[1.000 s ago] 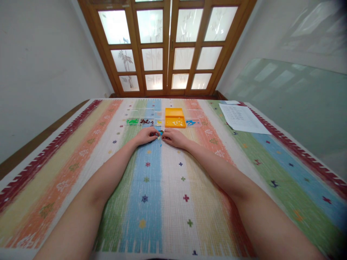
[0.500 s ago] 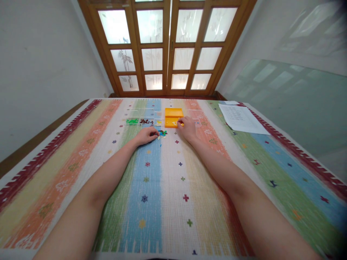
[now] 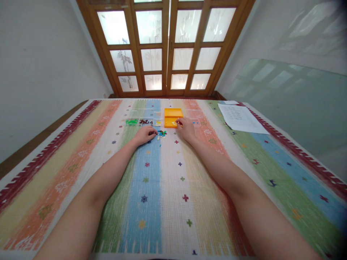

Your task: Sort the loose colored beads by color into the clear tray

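Note:
My left hand (image 3: 145, 135) rests on the cloth with curled fingers, its fingertips at the left edge of a small pile of mixed blue, green, brown and pale pieces (image 3: 162, 133). What those fingers hold, if anything, is too small to tell. My right hand (image 3: 186, 129) is over the right side of an open orange box (image 3: 173, 112), thumb and fingers pinched together. Small white pieces (image 3: 174, 123) lie in the box's near half beside those fingertips. Any piece within the pinch cannot be made out.
Clear boxes hold green pieces (image 3: 132, 122), dark brown pieces (image 3: 145, 122) and yellow pieces (image 3: 158, 122), left of the orange box. Another clear box (image 3: 196, 123) with blue bits is partly behind my right hand. Printed paper (image 3: 241, 118) lies farther right on the striped tablecloth (image 3: 173, 202).
The view has shifted very slightly. Both hands stay in nearly the same places, with only small finger movements; the pile and boxes look unchanged.

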### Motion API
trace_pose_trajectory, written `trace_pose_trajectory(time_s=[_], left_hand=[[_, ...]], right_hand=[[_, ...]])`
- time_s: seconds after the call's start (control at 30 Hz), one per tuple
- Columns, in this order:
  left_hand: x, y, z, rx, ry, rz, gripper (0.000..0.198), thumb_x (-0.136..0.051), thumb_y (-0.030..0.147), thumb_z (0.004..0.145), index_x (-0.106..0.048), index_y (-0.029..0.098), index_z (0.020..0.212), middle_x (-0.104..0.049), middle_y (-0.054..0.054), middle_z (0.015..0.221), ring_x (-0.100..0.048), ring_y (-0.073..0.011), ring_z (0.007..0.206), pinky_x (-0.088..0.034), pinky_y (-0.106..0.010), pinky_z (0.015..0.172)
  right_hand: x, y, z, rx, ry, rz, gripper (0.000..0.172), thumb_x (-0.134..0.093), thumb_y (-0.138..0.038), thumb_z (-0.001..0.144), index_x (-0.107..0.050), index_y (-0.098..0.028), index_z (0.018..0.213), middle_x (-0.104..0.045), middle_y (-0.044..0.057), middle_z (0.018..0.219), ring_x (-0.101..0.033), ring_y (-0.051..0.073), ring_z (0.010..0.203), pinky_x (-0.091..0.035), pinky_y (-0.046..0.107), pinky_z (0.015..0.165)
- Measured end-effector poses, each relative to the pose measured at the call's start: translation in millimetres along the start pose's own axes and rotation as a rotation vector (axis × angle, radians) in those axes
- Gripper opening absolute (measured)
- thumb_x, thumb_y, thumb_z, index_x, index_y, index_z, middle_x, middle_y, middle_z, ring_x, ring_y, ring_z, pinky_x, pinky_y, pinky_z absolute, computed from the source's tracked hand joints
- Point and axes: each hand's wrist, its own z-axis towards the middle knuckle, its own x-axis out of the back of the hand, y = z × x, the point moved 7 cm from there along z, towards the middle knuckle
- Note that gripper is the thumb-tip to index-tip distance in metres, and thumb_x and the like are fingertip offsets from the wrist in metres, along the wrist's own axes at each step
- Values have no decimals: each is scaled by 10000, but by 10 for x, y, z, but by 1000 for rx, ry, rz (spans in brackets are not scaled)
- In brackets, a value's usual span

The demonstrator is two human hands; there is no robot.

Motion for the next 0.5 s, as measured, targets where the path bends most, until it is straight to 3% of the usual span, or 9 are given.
trace_pose_trajectory(time_s=[0.17,0.3,0.5], left_hand=[[-33,11,0,-43,-32,-59,229,-629,209,936,-829,233,1046,-681,-43,939,-626,-191,893,-478,-304,850],[-21,-16,2,-16,14,-53,213,-618,208,943,-816,211,1019,-658,-31,877,-614,-181,842,-475,-301,824],[-24,-22,6,6,27,-7,210,-611,207,940,-806,205,1017,-644,-29,860,-604,-182,829,-467,-297,800]], right_hand=[[-195,-516,-142,275,-181,18,215,-585,-241,1011,-773,-220,1114,-699,106,1051,-595,270,1027,-438,397,930],[-292,-856,-296,462,-296,-15,254,-602,-305,1031,-763,-246,1219,-678,110,1132,-560,274,1066,-433,410,959],[-298,-935,-365,543,-339,13,240,-615,-291,1029,-792,-272,1190,-669,109,1230,-551,283,1147,-444,439,1007]])
